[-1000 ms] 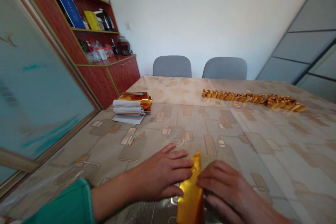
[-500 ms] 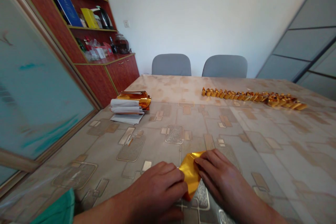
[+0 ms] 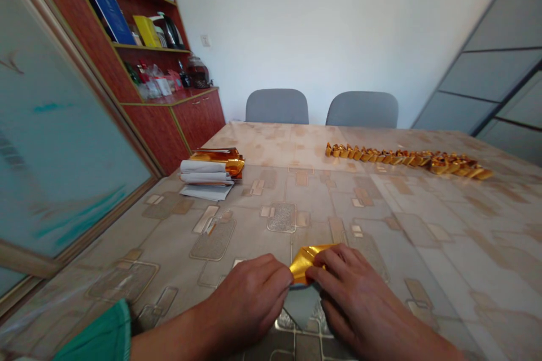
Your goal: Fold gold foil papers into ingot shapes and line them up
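Observation:
A sheet of gold foil paper (image 3: pixel 303 262), partly folded, is held low over the near part of the table. My left hand (image 3: pixel 249 296) pinches its left edge with closed fingers. On the other side, my right hand (image 3: pixel 353 287) has its fingers closed on the right part of the sheet. A pale underside of the paper shows below the gold face, between the hands. Part of the sheet is hidden behind my right fingers.
A stack of folded gold and white paper (image 3: pixel 207 175) lies at the left. A long row of folded gold paper pieces (image 3: pixel 393 158) stretches along the far right of the patterned tablecloth (image 3: pixel 271 180). Two grey chairs (image 3: pixel 277 106) stand behind the table, and a red cabinet (image 3: pixel 199 118) at the back left.
The lower part of the gold paper has folded up and its pale underside now shows. My left hand has shifted slightly up and left; my right hand has moved down a little.

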### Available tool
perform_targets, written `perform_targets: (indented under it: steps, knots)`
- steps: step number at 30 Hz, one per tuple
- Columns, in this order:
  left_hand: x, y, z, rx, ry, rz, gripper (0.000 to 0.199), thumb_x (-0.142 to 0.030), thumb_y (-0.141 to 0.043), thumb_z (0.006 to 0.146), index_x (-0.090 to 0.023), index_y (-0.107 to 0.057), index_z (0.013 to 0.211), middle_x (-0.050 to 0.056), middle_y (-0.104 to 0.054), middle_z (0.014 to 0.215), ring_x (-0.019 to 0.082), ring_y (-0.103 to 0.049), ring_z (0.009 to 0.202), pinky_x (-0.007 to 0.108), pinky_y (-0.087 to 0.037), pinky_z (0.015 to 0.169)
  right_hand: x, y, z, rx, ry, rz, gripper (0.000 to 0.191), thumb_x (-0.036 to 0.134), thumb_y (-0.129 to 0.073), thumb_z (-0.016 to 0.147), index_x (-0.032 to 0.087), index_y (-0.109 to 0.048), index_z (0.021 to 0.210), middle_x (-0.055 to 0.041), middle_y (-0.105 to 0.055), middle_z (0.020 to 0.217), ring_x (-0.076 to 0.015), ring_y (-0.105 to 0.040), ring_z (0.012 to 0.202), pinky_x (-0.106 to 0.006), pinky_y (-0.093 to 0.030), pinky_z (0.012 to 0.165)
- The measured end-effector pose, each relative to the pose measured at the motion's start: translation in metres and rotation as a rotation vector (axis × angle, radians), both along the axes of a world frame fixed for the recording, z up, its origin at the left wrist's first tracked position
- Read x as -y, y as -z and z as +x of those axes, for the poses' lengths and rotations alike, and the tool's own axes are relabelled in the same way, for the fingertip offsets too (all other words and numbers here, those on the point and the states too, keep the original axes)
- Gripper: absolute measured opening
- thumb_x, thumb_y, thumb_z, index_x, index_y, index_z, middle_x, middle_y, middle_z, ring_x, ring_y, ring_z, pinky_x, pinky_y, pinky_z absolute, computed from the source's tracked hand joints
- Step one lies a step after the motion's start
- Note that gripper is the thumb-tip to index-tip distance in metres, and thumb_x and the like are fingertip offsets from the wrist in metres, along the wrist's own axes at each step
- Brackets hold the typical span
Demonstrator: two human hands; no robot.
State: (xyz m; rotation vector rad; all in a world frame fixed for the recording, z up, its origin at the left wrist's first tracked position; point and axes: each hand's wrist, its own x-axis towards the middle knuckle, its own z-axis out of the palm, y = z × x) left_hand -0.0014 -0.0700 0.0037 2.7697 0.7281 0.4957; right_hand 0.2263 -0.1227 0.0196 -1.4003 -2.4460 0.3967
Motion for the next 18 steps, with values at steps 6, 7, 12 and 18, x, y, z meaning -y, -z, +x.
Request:
perform_targets:
  steps: [6, 7, 12, 18]
  knots:
    - [-0.003, -0.01, -0.003, 0.043, 0.043, -0.062, 0.021, -0.031, -0.05, 0.099, -0.018, -0.06, 0.112, 0.007, -0.067, 0.098, 0.022, -0.059, 0.087, 0.033, -0.049, 0.078, -0.008, 0.019, -0.003, -0.028, 0.103, 0.093, 0.012, 0.01, -0.064, 0.09, 0.02, -0.068, 0.092, -0.0056, -0.069, 0.095, -0.0247, -0.059, 0.089, -0.04, -0.051, 0.08]
    - [-0.002, -0.011, -0.004, 0.043, 0.059, -0.046, 0.032, -0.04, -0.057, 0.096, -0.018, -0.058, 0.118, 0.008, -0.067, 0.105, 0.023, -0.058, 0.091, 0.036, -0.049, 0.081, -0.008, 0.02, -0.003, -0.039, 0.104, 0.101, 0.012, 0.009, -0.064, 0.09, 0.02, -0.068, 0.092, -0.0056, -0.069, 0.095, -0.0245, -0.059, 0.089, -0.039, -0.051, 0.08]
    - [0.006, -0.001, 0.001, -0.003, 0.004, 0.062, 0.026, -0.043, -0.063, 0.092, -0.019, -0.061, 0.102, 0.006, -0.065, 0.097, 0.023, -0.055, 0.084, 0.035, -0.044, 0.071, -0.001, 0.019, -0.007, -0.059, 0.115, 0.111, 0.019, 0.003, -0.066, 0.082, 0.02, -0.067, 0.09, -0.0063, -0.068, 0.097, -0.0258, -0.057, 0.09, -0.039, -0.05, 0.079]
    - [0.017, 0.011, 0.003, 0.059, -0.075, 0.025, 0.012, -0.019, -0.054, 0.094, -0.019, -0.057, 0.082, 0.004, -0.062, 0.085, 0.02, -0.052, 0.076, 0.032, -0.039, 0.066, 0.0, 0.019, -0.011, -0.063, 0.091, 0.09, 0.008, 0.015, -0.069, 0.085, 0.022, -0.067, 0.085, -0.006, -0.067, 0.096, -0.0276, -0.057, 0.092, -0.041, -0.047, 0.078]
